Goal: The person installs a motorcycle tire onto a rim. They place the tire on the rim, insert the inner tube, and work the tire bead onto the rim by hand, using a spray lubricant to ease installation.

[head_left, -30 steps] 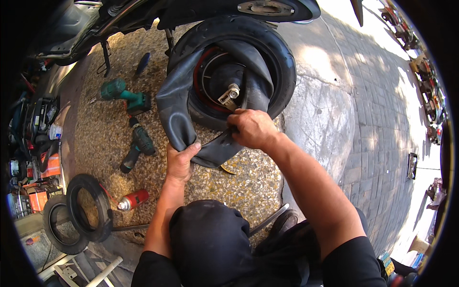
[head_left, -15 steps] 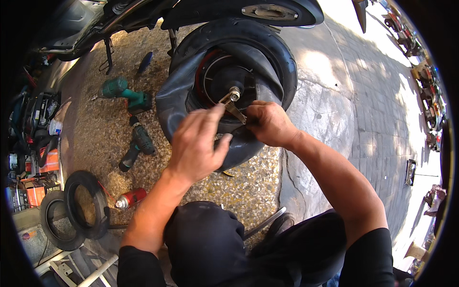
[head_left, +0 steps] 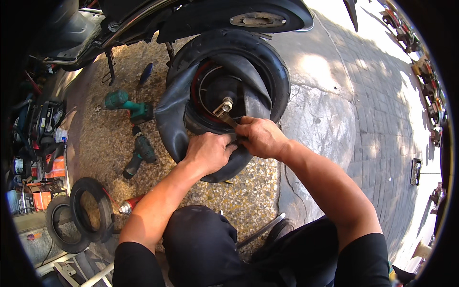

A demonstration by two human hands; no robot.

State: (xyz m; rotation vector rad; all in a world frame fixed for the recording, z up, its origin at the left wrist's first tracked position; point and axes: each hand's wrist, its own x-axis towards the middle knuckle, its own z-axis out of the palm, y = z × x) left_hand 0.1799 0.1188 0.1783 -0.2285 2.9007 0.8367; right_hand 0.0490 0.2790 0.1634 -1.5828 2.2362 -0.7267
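Your room runs right over pale, cracked concrete (head_left: 320, 117) to grey block paving (head_left: 366, 124); a green drill (head_left: 119, 100) and a darker drill (head_left: 145, 149) edge your left, and a dark vehicle (head_left: 203, 26) bounds the far side. Your left grip (head_left: 208, 150) and right grip (head_left: 260, 137) are clamped, side by side, on the near stretch of the smooth, slack rubber inner tube (head_left: 174, 100), lying partly over the round black tyre (head_left: 278, 79).

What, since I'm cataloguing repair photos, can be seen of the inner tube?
The inner tube is a dark grey, smooth, rubbery-looking loop, apparently slack, with folds and bulges. Its far stretch lies inside the ring of the tyre; its left and near parts spill out over it. The left hand and right hand meet at the near part, seemingly pinching it.
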